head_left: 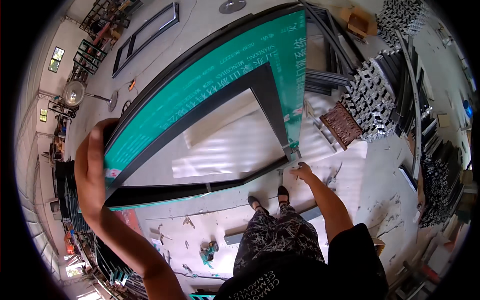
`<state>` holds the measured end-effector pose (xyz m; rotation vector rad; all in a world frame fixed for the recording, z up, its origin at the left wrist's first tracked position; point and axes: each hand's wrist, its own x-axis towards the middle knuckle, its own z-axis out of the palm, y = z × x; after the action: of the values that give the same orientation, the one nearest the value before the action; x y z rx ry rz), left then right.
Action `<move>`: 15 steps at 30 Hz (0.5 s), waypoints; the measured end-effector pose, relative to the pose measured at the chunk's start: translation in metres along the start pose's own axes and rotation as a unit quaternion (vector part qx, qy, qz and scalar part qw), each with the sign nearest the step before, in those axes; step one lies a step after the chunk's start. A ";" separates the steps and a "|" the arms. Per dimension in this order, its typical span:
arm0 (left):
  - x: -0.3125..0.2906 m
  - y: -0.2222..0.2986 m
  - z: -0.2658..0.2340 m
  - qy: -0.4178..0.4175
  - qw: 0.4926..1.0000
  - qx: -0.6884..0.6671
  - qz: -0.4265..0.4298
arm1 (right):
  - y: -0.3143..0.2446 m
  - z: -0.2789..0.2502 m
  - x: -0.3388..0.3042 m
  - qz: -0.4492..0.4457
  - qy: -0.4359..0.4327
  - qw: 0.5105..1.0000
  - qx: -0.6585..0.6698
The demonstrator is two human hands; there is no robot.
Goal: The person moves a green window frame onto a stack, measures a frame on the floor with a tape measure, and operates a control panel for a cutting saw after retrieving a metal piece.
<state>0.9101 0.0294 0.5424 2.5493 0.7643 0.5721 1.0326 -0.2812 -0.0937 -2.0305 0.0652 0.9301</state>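
A large rectangular metal frame (210, 85), dark with green protective film on its faces, stands tilted in front of me above the concrete floor. My left hand (92, 167) grips its near left corner, fingers wrapped over the edge. My right hand (301, 171) reaches down to the frame's lower right corner, touching the dark rail there; whether it grips is hard to tell. Through the frame's opening I see white corrugated sheets (235, 145) lying on the floor. My patterned trousers and dark shoes (256, 201) show below the frame.
Stacks of cut aluminium profiles (372, 95) and dark bars (440, 175) lie at the right. A brown grille (341, 125) rests beside them. A green power tool (207, 251) and scraps lie on the floor near my feet. Other frames (145, 35) lie at the far left.
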 end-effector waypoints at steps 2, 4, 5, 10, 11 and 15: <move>0.000 -0.004 -0.010 -0.018 0.999 -0.008 -0.026 | -0.023 0.013 0.009 0.001 -0.022 0.999 0.048; 0.010 -0.017 -0.009 -0.078 0.995 -0.060 -0.026 | -0.017 0.016 0.021 0.012 -0.027 0.995 0.096; 0.013 -0.035 -0.019 -0.077 0.996 -0.042 -0.026 | -0.009 0.021 0.028 -0.017 0.030 0.994 0.107; 0.009 -0.068 -0.030 0.071 0.987 -0.069 -0.125 | -0.012 0.027 0.037 -0.043 0.081 0.993 0.069; 0.007 -0.060 -0.025 0.174 0.967 -0.071 -0.171 | -0.008 0.020 0.040 -0.060 0.123 0.990 0.036; 0.002 -0.066 -0.021 0.258 0.955 -0.015 -0.148 | -0.073 -0.021 0.014 -0.133 0.093 0.967 -0.198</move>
<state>0.8736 0.0863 0.5281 2.2082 1.2722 1.1516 1.0821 -0.2483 -0.0443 -2.4164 -0.3079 0.6144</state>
